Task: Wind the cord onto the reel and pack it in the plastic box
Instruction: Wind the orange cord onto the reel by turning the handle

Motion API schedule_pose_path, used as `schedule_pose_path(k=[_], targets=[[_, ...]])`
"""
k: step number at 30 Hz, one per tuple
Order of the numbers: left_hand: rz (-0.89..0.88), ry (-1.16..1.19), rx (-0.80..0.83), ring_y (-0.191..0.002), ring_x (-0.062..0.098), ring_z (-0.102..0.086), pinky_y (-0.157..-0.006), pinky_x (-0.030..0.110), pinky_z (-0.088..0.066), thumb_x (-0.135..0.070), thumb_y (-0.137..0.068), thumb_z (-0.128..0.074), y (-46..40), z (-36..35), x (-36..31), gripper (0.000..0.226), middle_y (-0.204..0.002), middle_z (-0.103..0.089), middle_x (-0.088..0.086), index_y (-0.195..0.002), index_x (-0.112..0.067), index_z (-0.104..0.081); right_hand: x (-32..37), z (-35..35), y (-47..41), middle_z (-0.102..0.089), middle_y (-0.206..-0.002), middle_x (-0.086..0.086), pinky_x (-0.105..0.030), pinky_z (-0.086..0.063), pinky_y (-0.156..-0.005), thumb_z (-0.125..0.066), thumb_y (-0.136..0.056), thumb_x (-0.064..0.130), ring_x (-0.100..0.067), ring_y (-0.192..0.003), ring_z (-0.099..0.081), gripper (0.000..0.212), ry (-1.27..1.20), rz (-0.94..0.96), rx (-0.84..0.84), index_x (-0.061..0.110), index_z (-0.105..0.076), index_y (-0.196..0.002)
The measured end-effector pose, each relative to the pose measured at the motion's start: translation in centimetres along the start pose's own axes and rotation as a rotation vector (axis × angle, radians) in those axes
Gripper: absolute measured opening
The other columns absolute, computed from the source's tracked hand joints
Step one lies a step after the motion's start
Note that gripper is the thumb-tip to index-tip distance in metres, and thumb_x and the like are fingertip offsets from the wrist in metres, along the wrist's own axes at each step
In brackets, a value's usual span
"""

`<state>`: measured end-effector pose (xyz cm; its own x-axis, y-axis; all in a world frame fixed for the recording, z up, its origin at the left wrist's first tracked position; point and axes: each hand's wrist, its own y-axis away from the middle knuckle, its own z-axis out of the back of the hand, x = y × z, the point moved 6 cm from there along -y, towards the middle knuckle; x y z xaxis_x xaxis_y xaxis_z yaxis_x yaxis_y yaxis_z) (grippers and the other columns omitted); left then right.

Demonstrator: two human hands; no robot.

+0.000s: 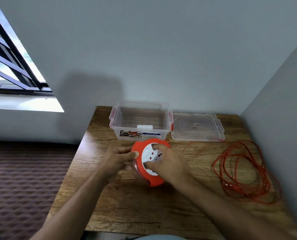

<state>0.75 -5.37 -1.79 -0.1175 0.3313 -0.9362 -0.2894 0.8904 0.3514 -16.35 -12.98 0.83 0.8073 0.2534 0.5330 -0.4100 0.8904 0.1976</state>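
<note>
Hands meet over the middle of the wooden table in our head view, and between them we hold the orange cord reel, lifted and tilted so its white socket face looks up at us. Our left hand grips the reel's left rim, thumb lying across the orange edge. Our right hand rests on the white face with its fingers curled into the centre; it is closed on the reel too.

Most of the orange cord lies unwound in a loose tangle on the right side of the table, well apart from the reel. A thin strand runs from the pile toward the reel, but it is too blurred for us to follow all the way.

Behind the reel, against the wall, stands the clear plastic box with red clips, open, a small white block inside near its front wall. Its transparent lid lies flat just beside it on the right. A barred window shows at upper left.
</note>
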Motion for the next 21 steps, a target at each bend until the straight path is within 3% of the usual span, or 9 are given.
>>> schedule_pose_path(k=[2, 4, 6, 10, 12, 14, 16, 19, 21], targets=[[0.000, 0.030, -0.005, -0.088, 0.029, -0.080, -0.065, 0.035, -0.064, -0.018, -0.089, -0.072, 0.2, -0.3, 0.6, 0.022, -0.100, -0.082, 0.009, -0.110, -0.014, -0.077, -1.1, -0.8, 0.0, -0.070, -0.117, 0.001, -0.029, -0.059, -0.061, -0.075, -0.074, 0.060, -0.015, -0.085, -0.071, 0.070, -0.279, -0.177, 0.002, 0.032, -0.053, -0.134], [0.002, 0.050, -0.046, -0.084, 0.029, -0.079, -0.059, 0.031, -0.062, -0.017, -0.090, -0.071, 0.3, -0.2, 1.0, 0.021, -0.096, -0.082, 0.011, -0.109, -0.011, -0.077, -1.5, -1.4, 0.1, -0.075, -0.088, -0.003, -0.023, -0.049, -0.040, -0.068, -0.088, 0.050, -0.012, -0.052, -0.068, 0.057, -0.470, -0.269, 0.073, 0.023, -0.052, -0.135], [0.013, 0.042, -0.094, -0.075, 0.027, -0.077, -0.052, 0.027, -0.058, -0.016, -0.092, -0.070, 0.3, 0.3, 1.0, 0.013, -0.085, -0.081, 0.011, -0.098, -0.011, -0.079, -1.1, -0.6, 0.4, -0.072, -0.075, -0.003, -0.023, -0.047, -0.040, -0.062, -0.095, 0.040, -0.011, -0.048, -0.065, 0.044, -0.426, -0.208, 0.111, 0.022, -0.054, -0.134], [0.039, 0.019, -0.129, -0.075, 0.033, -0.072, -0.060, 0.035, -0.057, -0.019, -0.091, -0.070, -0.3, 1.3, 0.5, 0.019, -0.081, -0.078, 0.017, -0.076, -0.013, -0.080, 1.5, 2.8, 1.4, -0.066, -0.124, -0.001, -0.032, -0.056, -0.071, -0.054, -0.098, 0.038, -0.017, -0.093, -0.067, 0.046, 0.429, 0.427, 0.003, 0.035, -0.041, -0.142], [0.053, 0.033, -0.132, -0.085, 0.038, -0.073, -0.071, 0.043, -0.058, -0.021, -0.092, -0.069, -0.7, 1.8, 0.1, 0.014, -0.089, -0.078, 0.019, -0.088, -0.009, -0.077, 2.1, 2.1, 2.3, -0.045, -0.149, -0.006, -0.038, -0.056, -0.073, -0.055, -0.098, 0.031, -0.027, -0.107, -0.064, 0.057, 0.670, 0.760, 0.172, 0.038, -0.030, -0.149], [0.072, 0.025, -0.104, -0.091, 0.039, -0.072, -0.084, 0.051, -0.058, -0.021, -0.092, -0.068, -0.9, 1.9, -0.4, 0.013, -0.093, -0.078, 0.018, -0.092, -0.009, -0.075, 1.9, 1.5, 2.8, -0.027, -0.159, -0.011, -0.040, -0.057, -0.069, -0.054, -0.099, 0.024, -0.034, -0.115, -0.059, 0.061, 0.756, 0.935, 0.288, 0.043, -0.025, -0.149], [0.077, -0.027, -0.036, -0.097, 0.041, -0.071, -0.095, 0.057, -0.054, -0.022, -0.089, -0.072, -1.1, 1.9, -1.1, 0.013, -0.101, -0.077, 0.022, -0.095, -0.010, -0.074, 1.9, 1.0, 2.9, -0.020, -0.161, -0.015, -0.035, -0.054, -0.060, -0.059, -0.097, 0.023, -0.035, -0.112, -0.060, 0.068, 0.782, 1.074, 0.304, 0.048, -0.021, -0.148], [0.063, -0.107, 0.086, -0.093, 0.036, -0.075, -0.094, 0.057, -0.055, -0.037, -0.065, -0.081, -1.4, 1.8, -2.3, 0.044, -0.097, -0.080, 0.017, -0.097, -0.008, -0.074, 2.1, 0.7, 2.6, -0.019, -0.161, -0.018, -0.026, -0.037, -0.048, -0.066, -0.093, 0.021, -0.029, -0.083, -0.067, 0.074, 0.846, 1.175, 0.296, 0.049, -0.023, -0.147], [0.060, -0.153, 0.146, -0.094, 0.038, -0.075, -0.094, 0.057, -0.055, -0.043, -0.059, -0.081, -1.7, 1.6, -2.7, 0.057, -0.098, -0.079, 0.018, -0.098, -0.002, -0.075, 2.7, 0.6, 2.4, -0.022, -0.159, -0.018, -0.026, -0.037, -0.045, -0.068, -0.090, 0.021, -0.026, -0.070, -0.065, 0.070, 0.868, 1.206, 0.294, 0.046, -0.031, -0.144]])
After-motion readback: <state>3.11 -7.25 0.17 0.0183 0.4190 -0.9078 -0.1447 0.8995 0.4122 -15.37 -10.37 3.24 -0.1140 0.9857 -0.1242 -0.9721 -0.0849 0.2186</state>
